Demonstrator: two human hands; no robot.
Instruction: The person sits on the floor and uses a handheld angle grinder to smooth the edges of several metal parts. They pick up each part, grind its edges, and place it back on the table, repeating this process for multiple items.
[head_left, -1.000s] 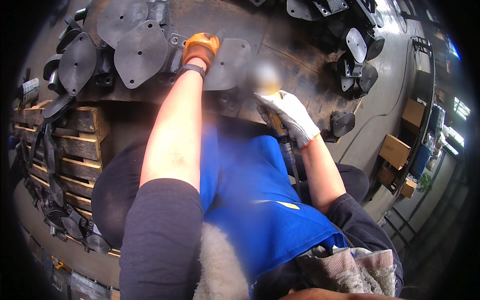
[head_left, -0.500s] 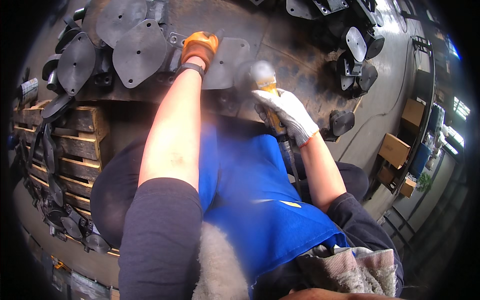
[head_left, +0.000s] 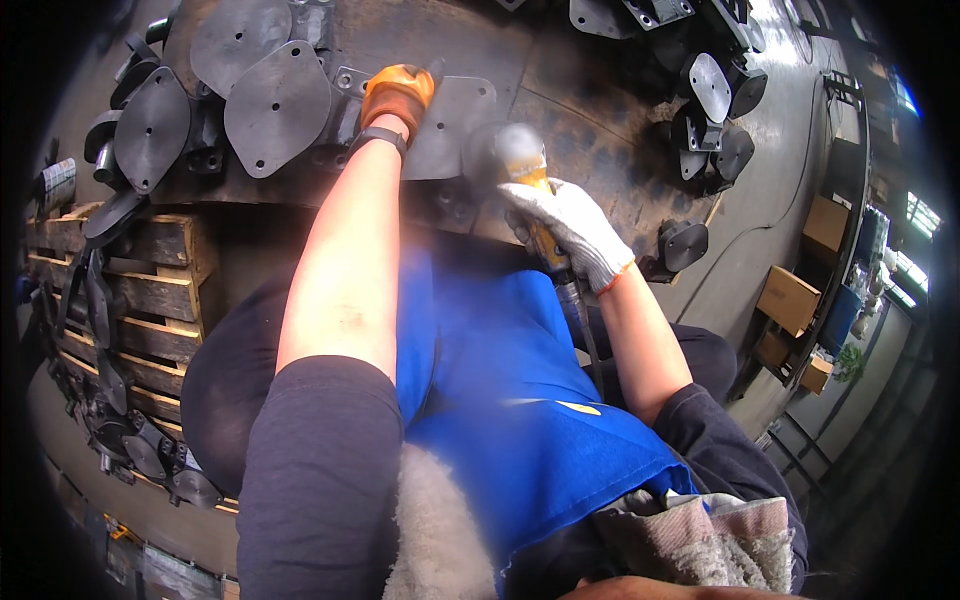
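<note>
In an orange glove, my left hand [head_left: 398,96] is closed on a dark upright piece of a metal bracket, its fingers partly hidden. That bracket's flat grey plate [head_left: 455,125], with small holes, lies on the dark worktable just right of the hand. My right hand [head_left: 578,228], in a white knitted glove, grips a yellow angle grinder [head_left: 540,232] by its body. The grinder's head and disc are blurred at the plate's right edge; whether they touch cannot be made out. A cable runs down from the grinder's rear.
Several metal plates with holes [head_left: 278,110] lie on the worktable [head_left: 585,130] to the left. More brackets [head_left: 710,90] stand at the far right. Below the table's left end is a wooden pallet [head_left: 150,280] with metal parts beside it. Cardboard boxes [head_left: 790,300] sit at right.
My right hand and the grinder have shifted slightly left, farther onto the plate's right edge. The left hand stays almost in place on the bracket.
</note>
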